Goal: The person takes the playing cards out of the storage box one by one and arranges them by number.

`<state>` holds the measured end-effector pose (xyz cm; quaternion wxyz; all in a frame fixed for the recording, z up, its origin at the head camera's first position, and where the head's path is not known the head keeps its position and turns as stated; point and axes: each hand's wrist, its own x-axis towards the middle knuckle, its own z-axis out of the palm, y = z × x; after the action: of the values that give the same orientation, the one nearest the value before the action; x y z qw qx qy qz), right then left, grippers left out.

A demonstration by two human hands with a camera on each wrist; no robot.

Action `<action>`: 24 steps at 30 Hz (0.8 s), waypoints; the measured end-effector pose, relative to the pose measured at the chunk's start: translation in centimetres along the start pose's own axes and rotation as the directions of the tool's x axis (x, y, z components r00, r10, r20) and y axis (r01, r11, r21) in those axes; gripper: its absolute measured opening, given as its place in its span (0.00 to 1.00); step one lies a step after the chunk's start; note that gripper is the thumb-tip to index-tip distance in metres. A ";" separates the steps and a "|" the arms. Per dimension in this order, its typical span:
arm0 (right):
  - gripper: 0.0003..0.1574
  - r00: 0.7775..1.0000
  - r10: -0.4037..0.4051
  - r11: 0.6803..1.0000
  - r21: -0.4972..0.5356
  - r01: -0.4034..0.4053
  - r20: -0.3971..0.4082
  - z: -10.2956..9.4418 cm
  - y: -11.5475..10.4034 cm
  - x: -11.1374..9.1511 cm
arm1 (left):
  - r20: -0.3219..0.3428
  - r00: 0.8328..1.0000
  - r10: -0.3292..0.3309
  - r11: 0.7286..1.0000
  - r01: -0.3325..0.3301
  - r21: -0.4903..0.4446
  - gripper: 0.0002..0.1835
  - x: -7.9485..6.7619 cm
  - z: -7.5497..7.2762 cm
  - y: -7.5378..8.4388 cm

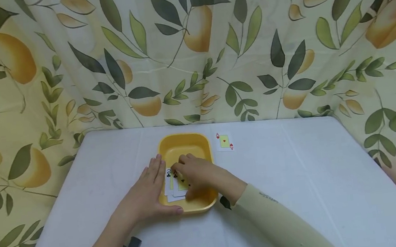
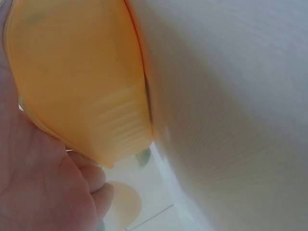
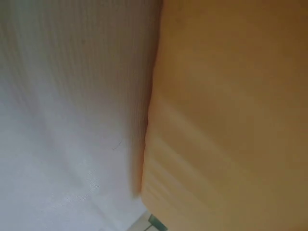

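A yellow plastic tub [image 1: 184, 137] stands on the table, with a few overlapping playing cards inside at its left. The two of clubs [image 1: 168, 180] lies partly under the ace of clubs [image 1: 180, 190]. My right hand [image 1: 200, 174] reaches over the tub's right side and grips the ace of clubs, fingers at its top and thumb at its lower edge. Along the left rim rests my left hand [image 1: 147, 194], fingers straight and thumb spread toward the near rim. The left wrist view shows its palm [image 2: 43, 183] against the tub's outer wall [image 2: 82, 72]. The right wrist view shows only tub and cloth.
An ace of hearts [image 1: 224, 141] lies face up on the white tablecloth [image 1: 299, 177], just right of the tub's far corner. Behind the table hangs a curtain [image 1: 185, 72] printed with fruit and leaves. Dark straps show at both wrists.
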<state>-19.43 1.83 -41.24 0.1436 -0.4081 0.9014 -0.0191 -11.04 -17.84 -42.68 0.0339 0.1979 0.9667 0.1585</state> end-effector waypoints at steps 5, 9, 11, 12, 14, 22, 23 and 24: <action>0.63 0.999 -0.024 0.999 0.036 0.025 -0.028 -0.3 0.1 -0.4 | 0.005 1.000 -0.014 1.000 0.014 0.000 0.77 0.0 0.1 0.0; 0.65 0.998 0.002 0.997 0.083 0.004 -0.061 -1.0 0.4 -1.0 | 0.009 1.000 -0.017 1.000 0.017 0.004 0.77 0.0 0.1 0.0; 0.65 0.997 0.023 0.994 0.108 -0.015 -0.079 -1.4 0.7 -1.4 | 0.017 1.000 -0.021 1.000 0.021 0.005 0.78 0.1 0.1 0.1; 0.65 0.995 0.031 0.993 0.119 -0.019 -0.092 -1.6 0.9 -1.6 | 0.020 1.000 -0.022 1.000 0.022 0.004 0.78 0.1 0.0 0.2; 0.64 0.993 0.041 0.989 0.143 -0.024 -0.115 -2.4 1.2 -2.1 | 0.022 0.999 -0.024 1.000 0.024 0.004 0.78 0.1 0.0 0.3; 0.60 0.973 0.098 0.979 0.196 -0.056 -0.210 -5.1 2.8 -4.0 | 0.015 1.000 -0.026 1.000 0.026 0.008 0.79 0.2 0.1 0.3; 0.59 0.970 0.105 0.977 0.203 -0.059 -0.221 -5.4 3.0 -4.3 | 0.015 0.999 -0.028 1.000 0.028 0.007 0.79 0.3 0.1 0.3; 0.59 0.967 0.112 0.974 0.217 -0.061 -0.230 -5.6 3.3 -4.5 | 0.016 0.999 -0.031 0.999 0.031 0.007 0.79 0.3 0.1 0.3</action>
<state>-20.57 6.94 -35.23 0.0757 -0.3454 0.9222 -0.1566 -11.22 -17.46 -42.72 0.0436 0.1843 0.9699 0.1530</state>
